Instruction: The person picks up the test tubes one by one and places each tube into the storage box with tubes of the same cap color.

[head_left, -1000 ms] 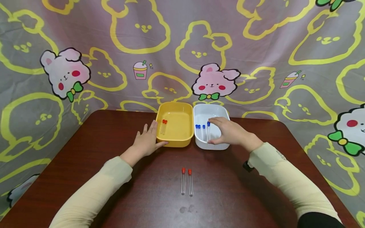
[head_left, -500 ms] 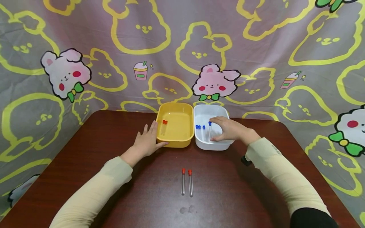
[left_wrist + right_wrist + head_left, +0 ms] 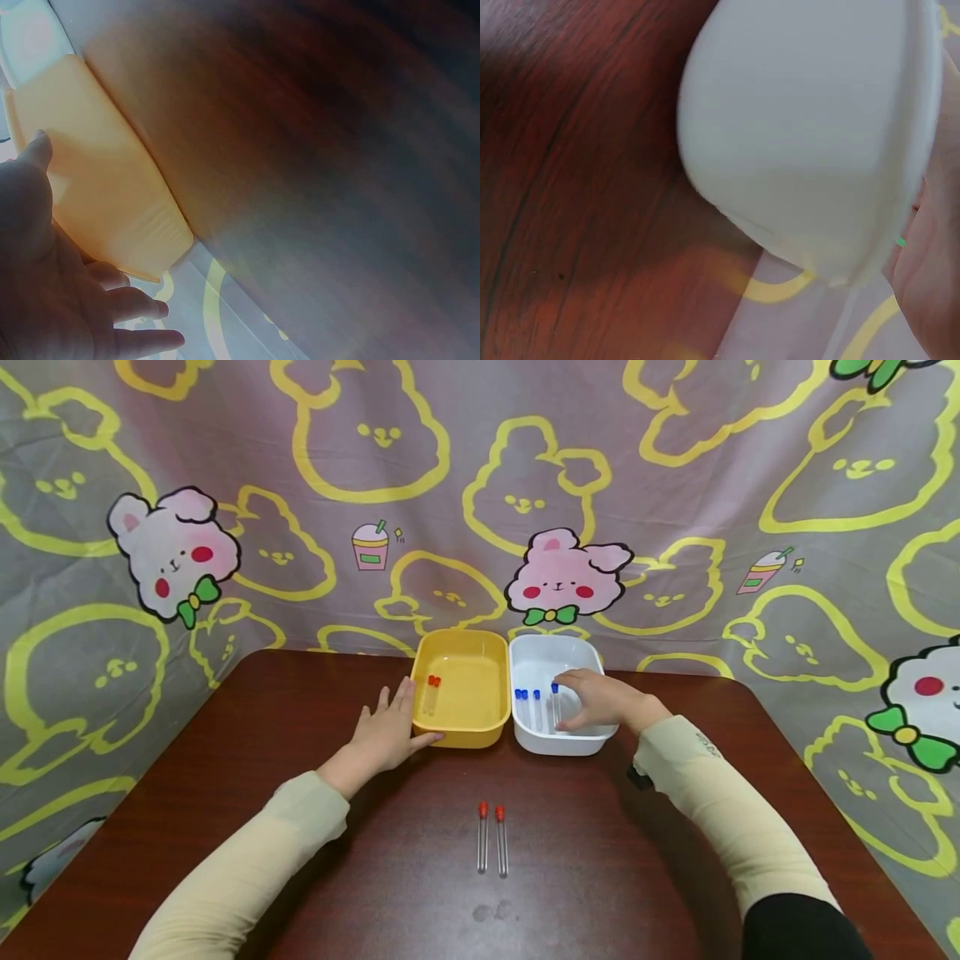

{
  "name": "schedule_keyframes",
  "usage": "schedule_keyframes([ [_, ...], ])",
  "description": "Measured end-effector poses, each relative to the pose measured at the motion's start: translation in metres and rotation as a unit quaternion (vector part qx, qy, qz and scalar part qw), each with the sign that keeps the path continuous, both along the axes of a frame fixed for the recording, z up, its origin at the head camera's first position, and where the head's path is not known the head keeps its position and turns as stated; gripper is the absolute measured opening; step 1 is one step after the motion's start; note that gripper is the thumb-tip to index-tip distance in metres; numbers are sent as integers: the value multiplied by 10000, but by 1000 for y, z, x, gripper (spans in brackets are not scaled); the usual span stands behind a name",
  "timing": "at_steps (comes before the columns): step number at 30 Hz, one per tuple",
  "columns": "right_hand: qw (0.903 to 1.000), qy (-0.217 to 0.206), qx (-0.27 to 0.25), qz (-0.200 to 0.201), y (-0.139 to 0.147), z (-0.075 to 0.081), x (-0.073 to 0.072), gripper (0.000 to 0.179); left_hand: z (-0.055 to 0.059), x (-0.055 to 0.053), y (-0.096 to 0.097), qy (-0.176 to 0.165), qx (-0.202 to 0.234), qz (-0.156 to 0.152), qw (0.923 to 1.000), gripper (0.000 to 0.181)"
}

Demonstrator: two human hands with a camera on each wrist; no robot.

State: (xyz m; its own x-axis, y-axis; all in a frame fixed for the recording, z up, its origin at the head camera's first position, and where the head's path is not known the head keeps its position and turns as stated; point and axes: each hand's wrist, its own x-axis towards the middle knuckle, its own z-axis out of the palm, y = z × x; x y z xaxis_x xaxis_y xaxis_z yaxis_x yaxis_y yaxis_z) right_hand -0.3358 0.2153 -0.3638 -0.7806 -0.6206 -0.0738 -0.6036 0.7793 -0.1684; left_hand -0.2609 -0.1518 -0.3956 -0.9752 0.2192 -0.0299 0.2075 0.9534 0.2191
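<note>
In the head view my right hand reaches into the white tub. Its thumb and fingertips hold a blue-capped test tube lengthwise, right of several other blue-capped test tubes in that tub. My left hand is spread against the left side of the yellow tub, with the thumb at its front wall. Two red-capped test tubes lie inside the yellow tub. In the right wrist view, the white tub's wall hides most of the hand.
Two more red-capped test tubes lie side by side on the dark wooden table, in front of the tubs. The tubs stand side by side near the table's back edge. Behind hangs a patterned curtain.
My right hand has shifted slightly right inside the white tub with the blue-capped test tube, away from the other tubes there. The left hand has stayed in place.
</note>
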Motion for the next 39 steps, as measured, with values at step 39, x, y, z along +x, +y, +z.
schedule_keyframes([
  [39,9973,-373,621,-123,-13,-20,-27,88,1,4,0,-43,47,17,10000,109],
])
